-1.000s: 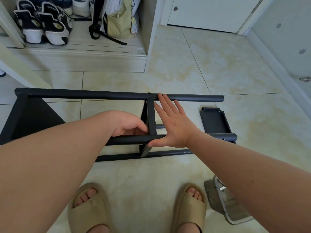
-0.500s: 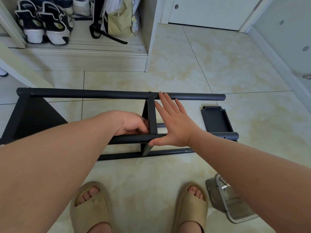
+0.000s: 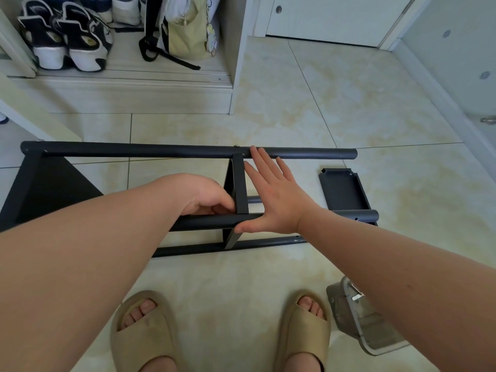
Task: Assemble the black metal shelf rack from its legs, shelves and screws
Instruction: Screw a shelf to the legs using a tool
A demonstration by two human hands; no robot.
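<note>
The black metal rack [image 3: 161,152] lies on its side on the tiled floor, its long tube legs running left to right. One shelf [image 3: 48,189] sits fixed at the rack's left end. A middle shelf [image 3: 239,183] stands on edge between the legs. My left hand [image 3: 206,196] curls its fingers against the left face of that shelf, just above the near leg [image 3: 204,222]. My right hand [image 3: 273,194] presses flat against the shelf's right face, fingers straight, fingertips at the far leg. A small screw head [image 3: 236,146] shows on the far leg above the shelf.
A loose black shelf [image 3: 343,189] lies on the floor to the right of the rack. A clear plastic box [image 3: 359,326] sits by my right foot. My feet in tan slippers stand near the bottom edge. A cabinet with shoes [image 3: 67,44] and a bag is at the back left.
</note>
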